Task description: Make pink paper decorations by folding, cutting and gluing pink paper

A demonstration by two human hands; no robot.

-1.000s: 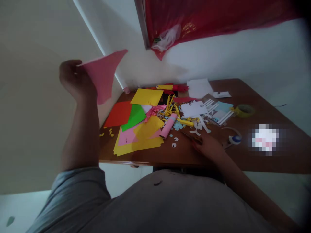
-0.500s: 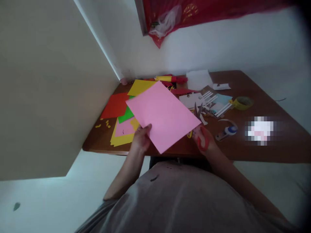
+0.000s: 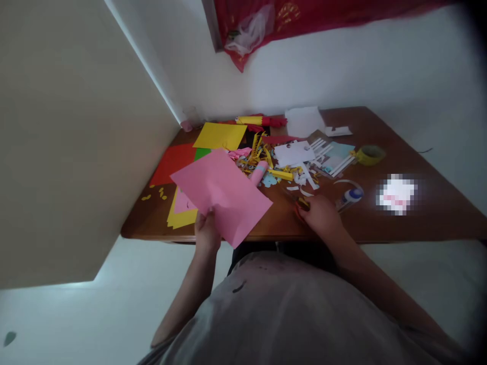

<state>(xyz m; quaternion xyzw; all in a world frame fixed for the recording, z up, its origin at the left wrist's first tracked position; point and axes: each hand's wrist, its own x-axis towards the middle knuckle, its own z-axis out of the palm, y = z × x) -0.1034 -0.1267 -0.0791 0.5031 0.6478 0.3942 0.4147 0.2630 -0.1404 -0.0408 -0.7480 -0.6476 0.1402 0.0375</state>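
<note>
A pink sheet of paper (image 3: 224,195) is pinched at its near edge by my left hand (image 3: 207,230), with the thumb on top. The sheet hangs tilted over the left half of the table. My right hand (image 3: 323,215) is closed around a pair of scissors (image 3: 300,204) just above the table's front part, blades pointing away to the left. Beyond the sheet lie a rolled pink paper tube (image 3: 259,173) and a pile of yellow paper scraps (image 3: 262,154). A glue bottle (image 3: 350,198) with a blue cap rests to the right of my right hand.
On the brown table (image 3: 426,218), yellow paper (image 3: 220,136) and red paper (image 3: 173,165) lie at the left. White cut paper (image 3: 293,153) is in the middle, and a roll of yellow tape (image 3: 370,154) lies at the right. Walls border the table's left and back.
The pink sheet has moved left and lower with my left hand. My right hand has come away from the sheet's right corner, and the scissors have swung from upright to pointing left.
</note>
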